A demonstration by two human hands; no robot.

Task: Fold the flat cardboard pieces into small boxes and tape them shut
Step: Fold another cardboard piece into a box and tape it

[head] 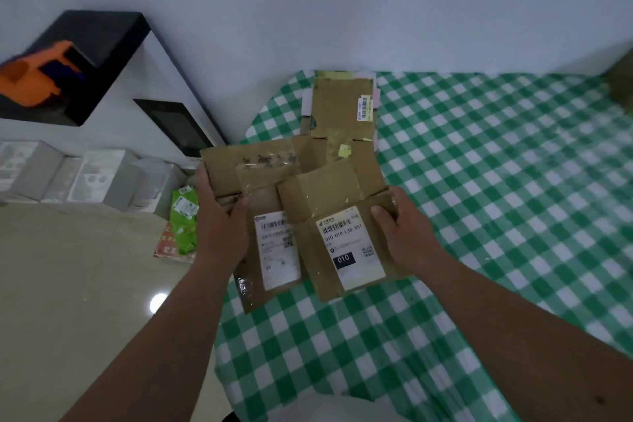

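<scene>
Several flattened brown cardboard pieces lie in a loose pile at the left edge of a table with a green-and-white checked cloth [496, 181]. My left hand [219, 216] grips the left side of a flat piece with a white shipping label [274, 250], thumb on top. My right hand [400, 219] grips the right edge of the front piece with a "010" label [346, 250]. A longer flat piece with a small barcode sticker [342, 106] lies behind them, toward the wall. No tape is in view.
The checked cloth stretches away to the right. Left of the table is a tiled floor [85, 284] with a green packet [185, 219], white foam blocks [85, 175], and a white cabinet [144, 86] holding an orange object [30, 79]. A wall stands behind.
</scene>
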